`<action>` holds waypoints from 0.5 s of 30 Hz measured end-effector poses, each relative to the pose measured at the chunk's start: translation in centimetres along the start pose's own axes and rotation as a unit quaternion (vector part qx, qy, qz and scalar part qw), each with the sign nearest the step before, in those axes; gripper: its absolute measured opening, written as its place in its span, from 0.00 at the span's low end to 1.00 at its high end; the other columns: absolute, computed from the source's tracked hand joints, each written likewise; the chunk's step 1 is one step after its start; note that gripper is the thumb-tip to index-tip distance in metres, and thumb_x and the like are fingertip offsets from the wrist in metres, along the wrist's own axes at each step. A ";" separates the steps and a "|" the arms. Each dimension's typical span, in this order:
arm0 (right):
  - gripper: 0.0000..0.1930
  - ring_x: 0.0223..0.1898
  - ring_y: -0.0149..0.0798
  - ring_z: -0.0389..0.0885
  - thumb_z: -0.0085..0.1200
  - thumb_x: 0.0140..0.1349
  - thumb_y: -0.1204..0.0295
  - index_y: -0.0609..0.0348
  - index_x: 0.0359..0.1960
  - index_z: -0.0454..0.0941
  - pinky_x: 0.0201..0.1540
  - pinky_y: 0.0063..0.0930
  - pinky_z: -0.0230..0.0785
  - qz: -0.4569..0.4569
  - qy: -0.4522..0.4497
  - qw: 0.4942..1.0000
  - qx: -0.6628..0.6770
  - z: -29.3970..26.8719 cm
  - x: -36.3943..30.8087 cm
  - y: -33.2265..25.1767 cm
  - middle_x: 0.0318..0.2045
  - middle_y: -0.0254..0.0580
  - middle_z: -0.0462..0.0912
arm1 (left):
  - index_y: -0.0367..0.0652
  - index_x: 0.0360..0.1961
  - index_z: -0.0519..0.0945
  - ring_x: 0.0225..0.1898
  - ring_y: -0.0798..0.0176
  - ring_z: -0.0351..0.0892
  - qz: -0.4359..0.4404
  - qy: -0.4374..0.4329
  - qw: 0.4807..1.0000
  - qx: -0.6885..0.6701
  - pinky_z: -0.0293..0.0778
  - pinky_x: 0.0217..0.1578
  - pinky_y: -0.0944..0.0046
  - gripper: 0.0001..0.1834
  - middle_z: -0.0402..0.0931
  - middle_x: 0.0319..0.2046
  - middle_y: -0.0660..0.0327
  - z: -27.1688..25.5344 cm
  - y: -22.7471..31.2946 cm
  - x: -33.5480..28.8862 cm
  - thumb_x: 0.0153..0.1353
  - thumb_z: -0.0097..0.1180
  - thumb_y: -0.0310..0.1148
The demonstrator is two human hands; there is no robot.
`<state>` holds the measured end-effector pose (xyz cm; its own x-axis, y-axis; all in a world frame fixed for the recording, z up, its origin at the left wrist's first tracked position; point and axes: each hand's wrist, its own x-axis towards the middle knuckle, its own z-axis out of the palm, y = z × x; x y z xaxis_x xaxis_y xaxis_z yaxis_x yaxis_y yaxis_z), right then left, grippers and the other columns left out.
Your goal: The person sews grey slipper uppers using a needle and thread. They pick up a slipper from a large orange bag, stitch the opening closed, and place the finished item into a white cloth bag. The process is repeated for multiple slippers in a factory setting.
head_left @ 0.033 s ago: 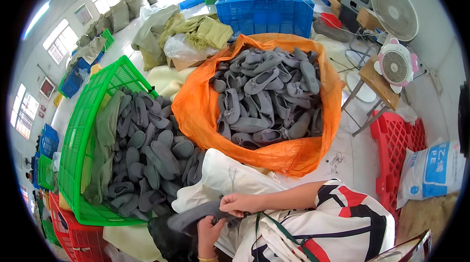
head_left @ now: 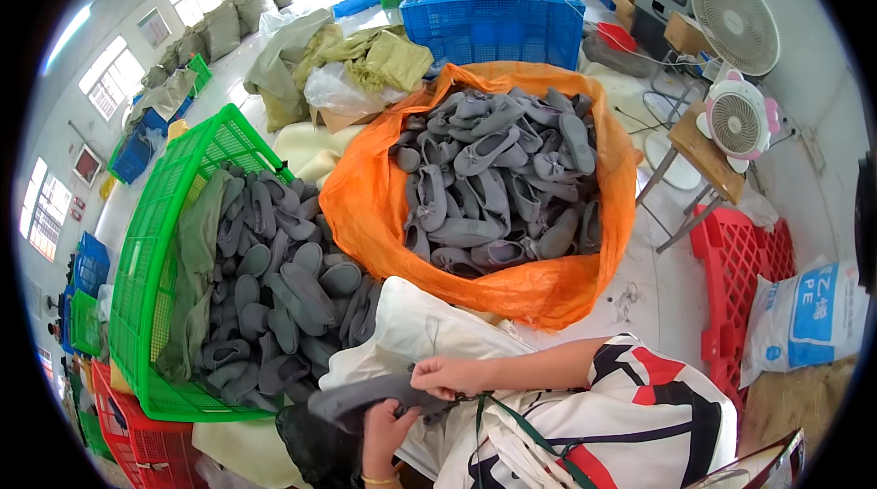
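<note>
A grey cloth shoe [head_left: 347, 400] lies across my lap over a white cloth [head_left: 402, 325], its toe pointing left. My left hand [head_left: 388, 430] grips it from the near side, thumb and fingers closed on its edge. At the shoe's right end, my right hand [head_left: 448, 378] is closed in a pinch against the upper. Whatever sits between those fingertips is too small to make out. Close by on the left, many grey shoes [head_left: 306, 297] fill a green plastic crate [head_left: 146, 306]. Beyond my hands an orange sack [head_left: 356, 206] stands open, heaped with similar shoes [head_left: 493, 178], some with small bows.
A blue crate [head_left: 493, 28] topped with cardboard stands behind the sack. To the right are a small fan [head_left: 738, 122] on a wooden stool [head_left: 703, 156], a red plastic pallet [head_left: 731, 297] and a white printed bag [head_left: 804, 320]. A red crate [head_left: 146, 434] sits at lower left.
The shoe and my left hand have shifted very slightly to the left. My right hand stays at nearly the same spot.
</note>
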<state>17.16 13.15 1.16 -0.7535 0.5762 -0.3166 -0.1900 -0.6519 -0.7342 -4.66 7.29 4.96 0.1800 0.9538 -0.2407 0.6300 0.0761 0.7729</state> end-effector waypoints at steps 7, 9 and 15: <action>0.10 0.15 0.28 0.66 0.51 0.68 0.71 0.54 0.27 0.69 0.29 0.31 0.61 -0.266 0.254 0.908 -0.202 -9.5 -1.9 -3.5 0.16 0.29 0.68 | 0.35 0.21 0.74 0.25 0.47 0.70 0.100 -0.235 0.965 0.066 0.67 0.27 0.51 0.18 0.70 0.22 0.48 1.2 -3.0 5.0 0.47 0.69 0.39; 0.11 0.16 0.29 0.65 0.50 0.69 0.72 0.55 0.26 0.68 0.37 0.36 0.64 -0.271 0.314 0.906 -0.081 -12.4 -3.9 -6.1 0.16 0.30 0.67 | 0.36 0.23 0.74 0.25 0.55 0.68 0.048 -0.270 0.962 -0.009 0.67 0.27 0.55 0.16 0.69 0.21 0.54 2.7 -4.3 5.5 0.49 0.69 0.36; 0.15 0.17 0.32 0.63 0.46 0.72 0.74 0.58 0.24 0.63 0.63 0.51 0.71 -0.371 0.454 0.770 0.252 -17.9 -10.1 -14.7 0.16 0.34 0.63 | 0.39 0.37 0.80 0.37 0.53 0.75 0.085 -0.079 0.990 -0.079 0.72 0.39 0.59 0.11 0.74 0.34 0.55 2.3 -1.9 2.5 0.56 0.66 0.33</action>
<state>38.89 25.72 4.38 0.3873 0.8399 -0.3803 -0.7485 0.0456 -0.6616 -3.67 8.87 1.55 0.3974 0.9000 -0.1793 0.4575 -0.0250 0.8888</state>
